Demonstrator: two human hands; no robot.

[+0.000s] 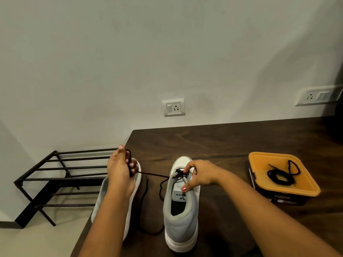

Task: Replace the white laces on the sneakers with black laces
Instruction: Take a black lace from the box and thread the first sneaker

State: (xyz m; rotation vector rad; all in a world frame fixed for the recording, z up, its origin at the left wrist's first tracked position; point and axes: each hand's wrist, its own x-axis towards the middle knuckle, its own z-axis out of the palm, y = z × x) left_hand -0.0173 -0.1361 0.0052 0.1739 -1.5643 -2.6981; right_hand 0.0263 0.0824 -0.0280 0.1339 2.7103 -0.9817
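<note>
The right-hand sneaker (182, 225) stands on the dark tabletop (232, 143) with its heel near and its toe far. The black lace (154, 174) already crosses its far eyelets, and no white lace shows on it. The left hand (120, 169) has its fingers clenched round one run of that lace and holds it taut out to the left, above the toe of the left-hand sneaker (100, 197), which is mostly hidden under the forearm. The right hand (201, 176) pinches the lace at the crossings, with its thumb resting on the tongue. The lace's other end trails slack on the tabletop between the two shoes. A second black lace (278, 176) lies coiled in an orange tray (308, 186) at the right, well apart.

The lace looks light, soft and limp, so it probably cannot be pushed through an eyelet by its middle. The best hold is likely just behind the stiff tip. The sneaker also seems light enough to slide under a pull, so steadying it at the tongue makes sense.
</note>
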